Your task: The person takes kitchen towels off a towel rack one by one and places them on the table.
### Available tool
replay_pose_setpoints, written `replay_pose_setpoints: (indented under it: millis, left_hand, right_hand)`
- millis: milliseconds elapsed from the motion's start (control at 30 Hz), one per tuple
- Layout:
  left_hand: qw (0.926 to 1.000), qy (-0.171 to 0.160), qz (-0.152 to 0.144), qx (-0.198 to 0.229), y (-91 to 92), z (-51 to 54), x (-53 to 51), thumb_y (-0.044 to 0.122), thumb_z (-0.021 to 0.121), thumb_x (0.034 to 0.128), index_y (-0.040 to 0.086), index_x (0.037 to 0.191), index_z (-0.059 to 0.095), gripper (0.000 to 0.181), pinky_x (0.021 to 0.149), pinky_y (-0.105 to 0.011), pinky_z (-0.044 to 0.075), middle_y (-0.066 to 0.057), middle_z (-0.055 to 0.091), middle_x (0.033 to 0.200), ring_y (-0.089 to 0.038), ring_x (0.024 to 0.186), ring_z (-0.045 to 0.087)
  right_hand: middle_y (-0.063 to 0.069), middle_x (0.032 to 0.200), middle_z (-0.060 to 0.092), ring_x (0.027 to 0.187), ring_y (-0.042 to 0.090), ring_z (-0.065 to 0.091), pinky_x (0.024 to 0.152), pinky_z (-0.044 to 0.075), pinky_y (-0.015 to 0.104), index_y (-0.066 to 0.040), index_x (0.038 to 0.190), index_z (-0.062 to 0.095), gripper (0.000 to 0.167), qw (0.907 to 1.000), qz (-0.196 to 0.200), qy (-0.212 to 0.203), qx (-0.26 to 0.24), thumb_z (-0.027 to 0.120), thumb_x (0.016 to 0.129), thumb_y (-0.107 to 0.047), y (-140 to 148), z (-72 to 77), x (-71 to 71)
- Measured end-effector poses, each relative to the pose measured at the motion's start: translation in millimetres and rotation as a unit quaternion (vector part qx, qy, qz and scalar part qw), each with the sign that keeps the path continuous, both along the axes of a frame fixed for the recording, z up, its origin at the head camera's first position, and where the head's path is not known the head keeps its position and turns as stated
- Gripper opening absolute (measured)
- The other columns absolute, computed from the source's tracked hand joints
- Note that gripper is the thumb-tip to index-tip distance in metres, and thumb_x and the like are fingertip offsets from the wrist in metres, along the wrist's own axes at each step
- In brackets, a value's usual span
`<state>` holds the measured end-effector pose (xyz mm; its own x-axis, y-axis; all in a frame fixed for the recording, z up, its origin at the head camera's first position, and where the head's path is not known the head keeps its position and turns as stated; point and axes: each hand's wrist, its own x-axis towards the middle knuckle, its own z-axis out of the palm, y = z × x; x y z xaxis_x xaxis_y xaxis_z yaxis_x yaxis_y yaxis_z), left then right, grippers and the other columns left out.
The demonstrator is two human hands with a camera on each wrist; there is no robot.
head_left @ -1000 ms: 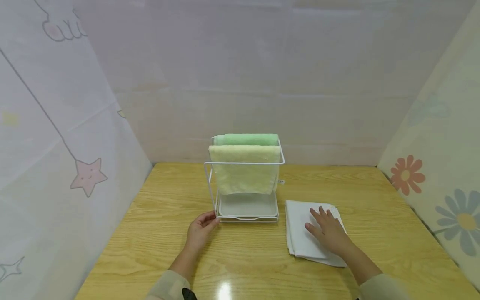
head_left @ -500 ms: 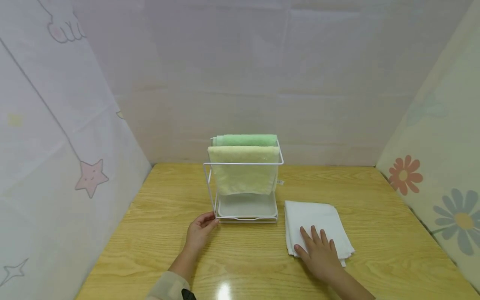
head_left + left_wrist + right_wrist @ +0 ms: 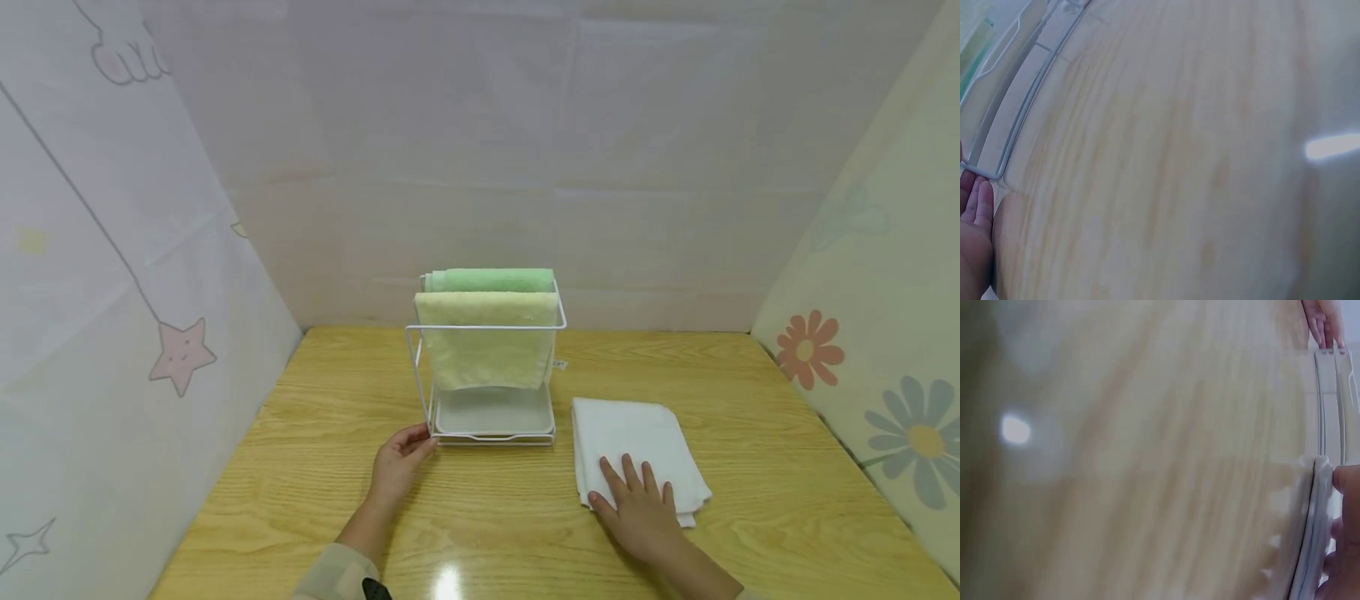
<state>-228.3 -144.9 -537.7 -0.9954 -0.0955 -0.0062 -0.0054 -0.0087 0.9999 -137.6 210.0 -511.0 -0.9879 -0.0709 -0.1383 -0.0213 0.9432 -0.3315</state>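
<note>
A white wire rack [image 3: 417, 375] stands mid-table, with a yellow towel [image 3: 487, 350] over its front bar and a green towel [image 3: 498, 279] behind. My left hand [image 3: 397, 467] pinches the rack's front left bottom corner; in the left wrist view, that hand [image 3: 975, 231] is by the frame corner. To the right of the rack lies a folded white cloth [image 3: 637, 433], where my right hand [image 3: 643, 517] rests on the near part with spread fingers. The right wrist view shows the right hand [image 3: 1344, 537] against the layered cloth edge [image 3: 1311, 531].
The rack's base holds a shallow white tray [image 3: 495, 410]. A wooden table [image 3: 315, 500] carries everything, with a pale fabric backdrop [image 3: 495, 167] behind and printed fabric on both sides. A small tag [image 3: 560, 364] shows at the rack's right.
My right hand came down and nearer on the cloth over the past second. Since half a second ago the cloth has shifted slightly right and away. My left hand stays at the rack corner.
</note>
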Motion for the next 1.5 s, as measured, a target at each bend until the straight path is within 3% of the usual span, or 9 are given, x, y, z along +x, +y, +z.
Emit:
replay_pose_setpoints:
  millis: [367,767,1500]
  left_hand:
    - [0.9999,0.007,0.001,-0.007,-1.2,0.5,-0.6,0.002,0.071,0.0872,-0.013,0.12,0.06,0.037,0.079,-0.015,0.057,-0.03,0.063,0.119,-0.007,0.091,0.068]
    - [0.9999,0.002,-0.001,-0.013,-2.4,-0.4,0.2,0.002,0.07,0.0887,-0.012,0.121,0.059,0.037,0.079,-0.013,0.055,-0.029,0.063,0.121,0.0,0.088,0.064]
    - [0.9998,0.005,0.007,-0.02,2.2,-2.5,-0.8,0.001,0.069,0.0883,-0.012,0.12,0.06,0.035,0.08,-0.015,0.056,-0.028,0.063,0.119,-0.001,0.088,0.065]
  right_hand:
    - [0.031,0.158,0.014,0.141,0.06,0.004,0.103,-0.001,0.083,-0.011,0.154,0.03,0.074,1.0,-0.002,0.001,-0.01,0.034,0.1,-0.062,40,-5.5,-25.5]
    - [0.033,0.158,0.013,0.14,0.062,0.004,0.104,-0.001,0.083,-0.008,0.153,0.029,0.075,0.9997,0.014,0.0,-0.018,0.036,0.1,-0.06,90,-11.0,-54.7]
    - [0.037,0.155,0.012,0.138,0.064,0.004,0.105,0.002,0.082,-0.004,0.152,0.029,0.075,0.9996,0.024,-0.014,0.002,0.039,0.1,-0.056,131,-1.9,-80.0]
